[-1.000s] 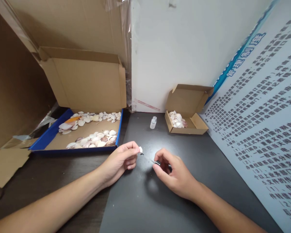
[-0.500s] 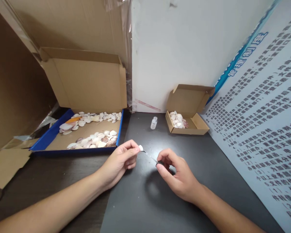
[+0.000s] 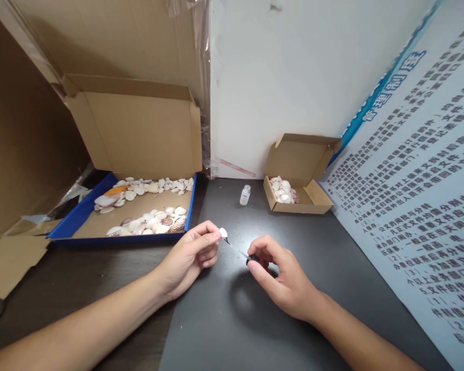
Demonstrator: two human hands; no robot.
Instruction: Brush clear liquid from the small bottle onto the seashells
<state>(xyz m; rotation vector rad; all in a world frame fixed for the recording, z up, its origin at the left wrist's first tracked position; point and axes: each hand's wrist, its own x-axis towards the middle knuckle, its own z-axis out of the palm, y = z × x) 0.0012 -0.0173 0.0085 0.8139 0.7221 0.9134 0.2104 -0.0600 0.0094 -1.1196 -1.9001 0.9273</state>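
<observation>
- The right hand point(image 3: 280, 278), right of the frame's lower centre, grasps the applicator by its black cap point(image 3: 252, 259) between thumb and fingertips. The cap looks light and rigid, and its thick end is the sound place to hold.
- The thin stem point(image 3: 237, 250) slants up and left to a dark tip at the shell. It is probably slim enough to bend or skid if pressed hard—a poor place to grip.
- The left hand point(image 3: 191, 252), near the centre, pinches one small white shell point(image 3: 223, 233) between thumb and forefinger. The shell likely weighs almost nothing, but is hard, brittle at the rim and slippery if wet; a light pinch on the edge away from the tip suits it.
- In the blue-sided box point(image 3: 118, 238), left of centre, loose shells point(image 3: 152, 222) lie in heaps. They seem stiff and apt to slide over one another, so each is best lifted by its rim.
- The small glass bottle point(image 3: 245, 195) stands uncapped and upright just above centre. It looks light and tippy—its body, below the neck, is the place to take it.
- The small carton point(image 3: 301, 208), right of the bottle, holds more white shells point(image 3: 281, 190); its thin card walls would likely flex under a squeeze.
</observation>
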